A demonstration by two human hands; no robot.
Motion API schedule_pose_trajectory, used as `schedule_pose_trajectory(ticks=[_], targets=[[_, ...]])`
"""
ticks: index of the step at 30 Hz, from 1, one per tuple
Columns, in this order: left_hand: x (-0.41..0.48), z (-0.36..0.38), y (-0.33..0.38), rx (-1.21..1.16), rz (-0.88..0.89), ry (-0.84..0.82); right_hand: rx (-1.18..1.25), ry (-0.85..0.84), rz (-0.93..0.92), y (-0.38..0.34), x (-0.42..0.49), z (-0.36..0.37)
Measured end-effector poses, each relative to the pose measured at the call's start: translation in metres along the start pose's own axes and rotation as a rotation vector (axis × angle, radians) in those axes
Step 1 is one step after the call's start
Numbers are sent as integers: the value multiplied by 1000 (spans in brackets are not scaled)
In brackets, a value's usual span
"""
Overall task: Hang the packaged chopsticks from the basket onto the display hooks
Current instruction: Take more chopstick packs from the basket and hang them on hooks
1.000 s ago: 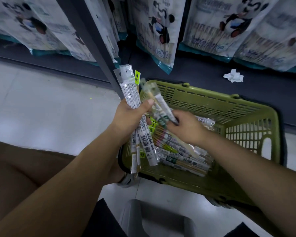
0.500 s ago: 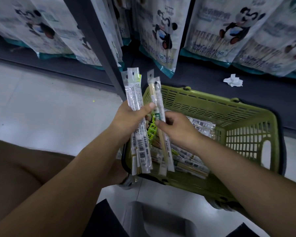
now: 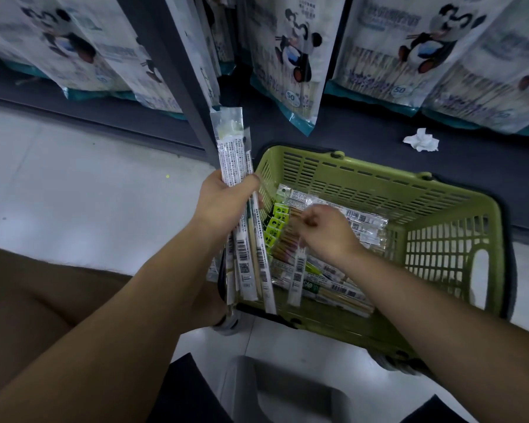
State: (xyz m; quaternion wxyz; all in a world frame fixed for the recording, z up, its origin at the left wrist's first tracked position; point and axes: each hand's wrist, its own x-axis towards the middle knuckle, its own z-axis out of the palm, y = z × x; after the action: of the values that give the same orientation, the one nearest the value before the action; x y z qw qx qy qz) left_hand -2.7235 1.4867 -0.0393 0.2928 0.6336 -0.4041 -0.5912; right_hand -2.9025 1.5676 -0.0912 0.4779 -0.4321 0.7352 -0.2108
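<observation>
While left hand (image 3: 223,199) clamps its bundle (image 3: 242,227), right hand (image 3: 324,233) pinches another pack (image 3: 298,270) (lift clear, align hang-holes).

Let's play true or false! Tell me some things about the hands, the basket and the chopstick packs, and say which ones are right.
1. The left hand grips a bunch of chopstick packs. True.
2. The basket is red. False: it is green.
3. The right hand is inside the basket, pinching one pack. True.
4. The basket has nothing in it. False: many packs lie in it.
5. A crumpled white paper lies on the dark ledge behind the basket. True.
6. The bunch in the left hand already hangs on a hook. False: the hand holds it beside the basket.
</observation>
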Motion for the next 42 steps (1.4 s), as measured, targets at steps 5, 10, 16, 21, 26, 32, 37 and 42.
schedule_pose_trajectory(ticks=[5,10,16,21,26,32,37,42], targets=[[0,-2,-6,-71,-16,-50,-157,-72,324,58,8,20],[4,-3,-7,-76,-16,-77,86,-143,370,61,17,27],[5,-7,-8,-81,-22,-110,-288,-309,103,72,16,-10],[3,-12,-8,-91,-18,-142,-582,-411,-14,87,-9,19],[1,-13,-12,-56,-15,-130,-809,-249,-83,86,-19,36],[0,-8,-12,-31,-8,-142,-845,-281,-84,86,-17,34],[2,-8,-13,-20,-3,-151,-713,-322,-171,90,-9,10],[3,-6,-13,-24,4,-147,-558,2,-285,87,26,-13]])
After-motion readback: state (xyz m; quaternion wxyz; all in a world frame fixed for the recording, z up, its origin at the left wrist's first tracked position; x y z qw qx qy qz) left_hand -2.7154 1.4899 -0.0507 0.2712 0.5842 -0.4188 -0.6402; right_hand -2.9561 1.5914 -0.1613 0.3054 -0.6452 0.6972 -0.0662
